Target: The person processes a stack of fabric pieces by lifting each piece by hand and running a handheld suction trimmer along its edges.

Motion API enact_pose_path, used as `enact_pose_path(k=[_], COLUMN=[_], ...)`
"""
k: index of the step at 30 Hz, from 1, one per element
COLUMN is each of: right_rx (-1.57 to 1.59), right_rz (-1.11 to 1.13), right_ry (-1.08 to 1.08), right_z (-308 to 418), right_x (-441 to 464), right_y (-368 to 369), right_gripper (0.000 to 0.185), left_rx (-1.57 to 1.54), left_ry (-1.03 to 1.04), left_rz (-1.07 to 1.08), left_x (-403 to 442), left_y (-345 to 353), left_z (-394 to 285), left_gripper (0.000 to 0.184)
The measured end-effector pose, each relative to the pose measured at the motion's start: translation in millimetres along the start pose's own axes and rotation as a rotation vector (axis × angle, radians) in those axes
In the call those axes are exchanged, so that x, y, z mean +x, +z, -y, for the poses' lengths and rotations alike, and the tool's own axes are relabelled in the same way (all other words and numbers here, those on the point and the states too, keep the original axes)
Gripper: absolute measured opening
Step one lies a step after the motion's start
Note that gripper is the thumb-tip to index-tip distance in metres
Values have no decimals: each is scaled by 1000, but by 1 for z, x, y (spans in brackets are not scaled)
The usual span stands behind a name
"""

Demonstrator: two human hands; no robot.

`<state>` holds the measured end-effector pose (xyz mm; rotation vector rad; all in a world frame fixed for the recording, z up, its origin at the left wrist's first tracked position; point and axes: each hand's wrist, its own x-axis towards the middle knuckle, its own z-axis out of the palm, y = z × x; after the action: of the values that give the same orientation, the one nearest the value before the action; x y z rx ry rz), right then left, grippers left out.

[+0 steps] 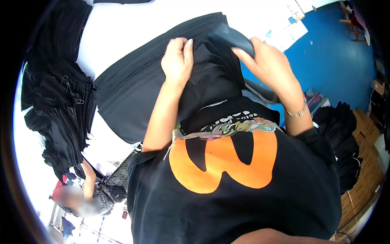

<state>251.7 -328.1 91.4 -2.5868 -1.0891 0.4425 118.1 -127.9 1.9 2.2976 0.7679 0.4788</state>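
Note:
A thick stack of black garments [138, 95], its layered edges fanned along the far side, lies on the white table in front of me. My left hand [177, 61] rests on the stack's upper part, fingers curled and thumb raised, closed on the black cloth. To its right, my right hand [266, 61] is wrapped round a dark grey handheld tool [231, 37]. The tool's blurred front end points left, over the stack's right corner; its exact kind cannot be made out. Bunched folds of cloth lie between the two hands.
More black garments [57, 85] are piled at the left of the white table [118, 28]. A co-worker's arm [88, 179] reaches to that pile. Cardboard boxes [365, 162] and a dark bundle [339, 138] stand right, near the blue floor [329, 53]. Papers [286, 38] lie at the far edge.

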Motion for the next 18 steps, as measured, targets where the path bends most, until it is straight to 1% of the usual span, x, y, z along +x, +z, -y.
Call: enact_pose_path(k=[1,2,3,4,5,8,10,12,13,14,15,16,17,18], right_rx=[-1,29,61,96,46,54,45,135,163,171,140,106,106,93], right_rz=[-1,-18,-38,-60,-13,31,2,-62,-104,-106,-61,-14,-14,-8], right_ry=[6,18,31,45,51,65,61,40,29,36,46,58,64,60], right_z=[1,2,3,3,4,-2,2,4,4,4,2,0,-3,-6], right_x=[2,9,15,18,8,-18,-11,12,16,9,0,-7,-11,-15], right_y=[3,7,10,11,5,0,6,14,18,16,11,6,4,2], right_gripper=[52,52,53,53,52,51,51,50,51,51,51,51,51,51], left_rx=[34,33,79,126,121,96,81,241,246,235,220,7,-52,-108], left_ry=[-15,-12,62,140,160,175,197,387,394,467,541,569,341,108], left_rz=[11,8,-10,-28,-39,-67,-72,-87,-82,-78,-78,-31,97,222], left_x=[0,1,2,3,2,-2,-3,4,5,6,10,14,7,1], left_y=[2,5,6,8,10,12,14,10,5,-1,-4,-2,-6,-14], left_z=[-4,-3,0,2,6,4,6,6,4,1,1,8,12,7], left_gripper=[10,10,9,10,11,11,11,13,13,15,17,11,7,8])
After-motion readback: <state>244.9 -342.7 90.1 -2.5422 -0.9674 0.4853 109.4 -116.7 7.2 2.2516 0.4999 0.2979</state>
